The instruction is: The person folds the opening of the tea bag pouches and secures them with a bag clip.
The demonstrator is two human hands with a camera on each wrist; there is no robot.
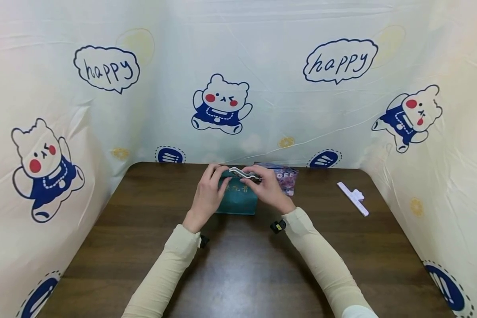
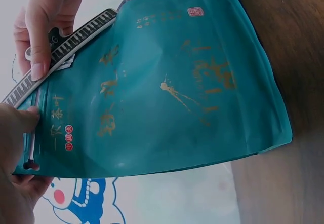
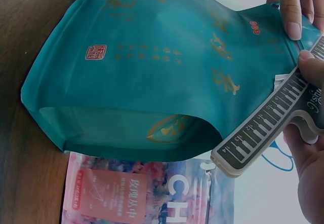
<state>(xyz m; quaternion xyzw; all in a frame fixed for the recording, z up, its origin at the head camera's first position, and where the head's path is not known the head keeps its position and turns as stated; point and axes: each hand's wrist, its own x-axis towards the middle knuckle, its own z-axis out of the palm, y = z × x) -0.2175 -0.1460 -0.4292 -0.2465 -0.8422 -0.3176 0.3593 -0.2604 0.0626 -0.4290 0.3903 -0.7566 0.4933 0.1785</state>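
Observation:
A green tea pouch (image 1: 237, 203) with gold lettering stands on the table; the left wrist view shows its front panel. My left hand (image 1: 210, 194) pinches a top corner of the pouch between thumb and fingers. In my right hand (image 1: 271, 189) is a bag clip (image 3: 263, 115) with a piano-key pattern, its handle between thumb and fingers. The clip slants across the pouch's top edge near the left thumb. Whether its bars have closed on the pouch, I cannot tell.
Behind the green pouch to the right stands a pink and purple printed pouch (image 1: 288, 180). A white bag clip (image 1: 353, 198) lies at the table's right side. Patterned cloth (image 1: 278, 115) surrounds the back and sides of the brown table (image 1: 238, 274).

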